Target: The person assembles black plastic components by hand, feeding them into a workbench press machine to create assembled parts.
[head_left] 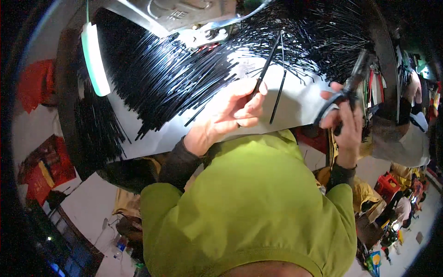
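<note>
Two hands work over the bench (300, 99): left hand (230, 113) pinches a black strip (267, 64), right hand (344, 122) grips cutters (353, 85).

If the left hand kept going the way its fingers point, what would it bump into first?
Probably the heap of black strips on the table. The left hand already pinches one black strip aimed that way; depth is unclear.

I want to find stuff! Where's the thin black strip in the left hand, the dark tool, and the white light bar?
thin black plastic strip (269, 60), head view, mid-length
dark hand tool (356, 74), head view, upper shaft
white light bar (95, 59), head view, middle
</note>
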Available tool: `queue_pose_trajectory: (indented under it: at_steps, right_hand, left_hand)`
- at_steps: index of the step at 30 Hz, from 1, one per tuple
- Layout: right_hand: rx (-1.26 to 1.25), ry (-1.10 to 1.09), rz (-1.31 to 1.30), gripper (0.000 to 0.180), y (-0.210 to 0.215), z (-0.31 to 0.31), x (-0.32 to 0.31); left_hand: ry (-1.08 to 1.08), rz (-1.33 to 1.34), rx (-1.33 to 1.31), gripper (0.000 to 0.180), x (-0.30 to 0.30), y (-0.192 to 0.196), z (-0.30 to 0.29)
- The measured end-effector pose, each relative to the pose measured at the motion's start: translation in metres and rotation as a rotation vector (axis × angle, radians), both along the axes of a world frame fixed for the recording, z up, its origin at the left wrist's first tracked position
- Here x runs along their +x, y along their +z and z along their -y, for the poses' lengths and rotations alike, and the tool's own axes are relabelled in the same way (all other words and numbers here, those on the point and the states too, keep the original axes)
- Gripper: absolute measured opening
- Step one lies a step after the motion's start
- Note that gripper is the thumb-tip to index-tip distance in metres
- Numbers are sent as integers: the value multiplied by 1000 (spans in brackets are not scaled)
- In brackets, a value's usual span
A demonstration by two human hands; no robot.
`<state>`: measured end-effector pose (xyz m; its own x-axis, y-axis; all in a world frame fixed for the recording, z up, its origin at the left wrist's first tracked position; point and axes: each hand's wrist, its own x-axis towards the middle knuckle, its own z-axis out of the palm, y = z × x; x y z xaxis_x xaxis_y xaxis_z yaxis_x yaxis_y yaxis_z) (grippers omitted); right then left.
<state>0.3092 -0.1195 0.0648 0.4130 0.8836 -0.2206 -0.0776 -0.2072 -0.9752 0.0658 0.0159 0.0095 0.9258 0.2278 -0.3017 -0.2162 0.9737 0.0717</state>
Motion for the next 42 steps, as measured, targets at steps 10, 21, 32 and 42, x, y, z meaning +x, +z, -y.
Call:
queue_pose_trajectory:
  at_steps: [10, 21, 32, 42]
  right_hand:
    - [-179, 280, 249, 33, -26, -17, -43]
    - [-41, 407, 1029, 37, -31, -35, -60]
    - [1, 352, 1019, 43, -23, -44, -62]
    - [20, 373, 996, 48, -21, -51, -65]
  left_hand:
    - [-70, 59, 169, 26, -10, 26, -3]
    - [19, 49, 128, 24, -18, 18, -6]
    - [64, 4, 31, 25, -19, 12, -10]
    - [44, -51, 277, 23, -18, 7, -13]
